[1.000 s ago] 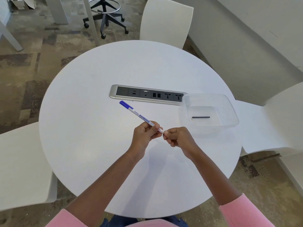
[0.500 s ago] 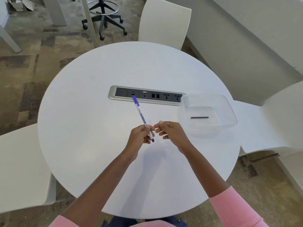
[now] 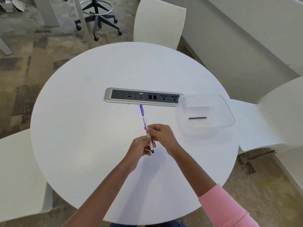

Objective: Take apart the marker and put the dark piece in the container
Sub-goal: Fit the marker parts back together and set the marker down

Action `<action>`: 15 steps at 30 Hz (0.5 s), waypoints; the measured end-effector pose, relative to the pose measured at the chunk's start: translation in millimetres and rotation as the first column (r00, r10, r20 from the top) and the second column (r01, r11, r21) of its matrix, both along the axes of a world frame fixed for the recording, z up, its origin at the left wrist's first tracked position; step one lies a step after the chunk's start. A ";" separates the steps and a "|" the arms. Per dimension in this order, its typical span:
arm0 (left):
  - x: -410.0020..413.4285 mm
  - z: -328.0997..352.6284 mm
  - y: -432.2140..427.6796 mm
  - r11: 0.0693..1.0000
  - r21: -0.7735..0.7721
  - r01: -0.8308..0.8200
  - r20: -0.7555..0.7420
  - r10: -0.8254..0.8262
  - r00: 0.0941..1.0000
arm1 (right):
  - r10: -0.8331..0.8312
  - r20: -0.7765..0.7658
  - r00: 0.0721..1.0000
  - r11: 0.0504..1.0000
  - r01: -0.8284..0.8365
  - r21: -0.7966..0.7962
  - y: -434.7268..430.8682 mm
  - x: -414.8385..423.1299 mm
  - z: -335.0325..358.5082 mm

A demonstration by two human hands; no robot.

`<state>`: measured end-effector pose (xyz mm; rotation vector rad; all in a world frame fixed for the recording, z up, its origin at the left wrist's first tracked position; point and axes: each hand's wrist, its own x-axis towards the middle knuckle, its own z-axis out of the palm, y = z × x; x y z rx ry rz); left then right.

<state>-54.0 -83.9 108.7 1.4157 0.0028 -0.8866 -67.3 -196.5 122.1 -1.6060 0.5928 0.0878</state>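
Note:
A slim white marker [image 3: 144, 120] with a blue cap at its far end and a blue plug at its near end is held over the middle of the round white table [image 3: 82, 128]. My left hand [image 3: 141, 147] grips its lower half. My right hand [image 3: 161, 134] pinches the barrel just above the left fingers. The marker points away from me toward the socket strip. A clear plastic container [image 3: 227, 112] stands to the right, with a thin dark stick [image 3: 197, 118] lying flat inside it.
A silver socket strip [image 3: 143, 97] is set into the table centre, touching the container's left corner. White chairs stand at the far side [image 3: 159, 22], the right [image 3: 278, 115] and the left [image 3: 18, 174]. An office stool base [image 3: 98, 18] is on the carpet beyond.
The marker has swung from pointing up-left to pointing nearly straight away from me. My right hand let go of the near end and moved up onto the barrel.

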 end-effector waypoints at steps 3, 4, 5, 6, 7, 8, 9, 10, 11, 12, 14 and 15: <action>5.1 -6.2 -1.1 0.995 0.099 0.007 0.039 -0.011 0.999 | -0.039 -0.005 0.999 0.998 0.039 -0.058 -0.9 4.3 -5.1; 6.9 -10.0 -0.6 0.990 0.144 0.000 0.077 -0.011 0.997 | -0.053 -0.005 0.999 0.995 0.052 -0.091 -1.9 6.4 -7.4; 8.8 -15.5 0.6 0.980 0.197 -0.019 0.144 -0.010 0.990 | -0.067 -0.010 0.998 0.990 0.065 -0.123 -3.1 8.4 -10.1; 10.3 -22.2 3.0 0.963 0.266 -0.050 0.251 -0.019 0.968 | -0.083 -0.021 0.996 0.985 0.079 -0.156 -4.1 10.4 -13.0; 12.3 -29.1 6.7 0.930 0.355 -0.092 0.384 -0.055 0.922 | -0.099 -0.036 0.994 0.978 0.091 -0.187 -5.0 12.2 -16.3; 14.0 -35.7 10.8 0.888 0.435 -0.145 0.513 -0.112 0.851 | -0.113 -0.052 0.992 0.970 0.099 -0.222 -5.6 13.2 -19.3; 16.0 -42.8 15.0 0.847 0.495 -0.194 0.606 -0.177 0.775 | -0.124 -0.064 0.990 0.962 0.104 -0.254 -6.1 13.7 -22.0; 19.2 -49.8 18.8 0.807 0.548 -0.220 0.652 -0.247 0.717 | -0.135 -0.070 0.988 0.955 0.111 -0.277 -6.6 14.7 -25.2; 22.7 -55.8 22.0 0.766 0.599 -0.235 0.664 -0.310 0.681 | -0.150 -0.072 0.986 0.949 0.124 -0.290 -7.0 15.7 -28.4; 26.5 -60.4 24.6 0.724 0.643 -0.251 0.662 -0.360 0.657 | -0.167 -0.074 0.983 0.943 0.137 -0.302 -7.6 16.5 -31.4; 34.6 -68.6 28.6 0.646 0.708 -0.284 0.655 -0.452 0.606 | -0.197 -0.091 0.976 0.927 0.155 -0.341 -8.6 17.8 -37.2; 38.6 -72.9 30.4 0.618 0.735 -0.280 0.640 -0.494 0.589 | -0.210 -0.097 0.973 0.919 0.162 -0.360 -8.9 18.2 -40.1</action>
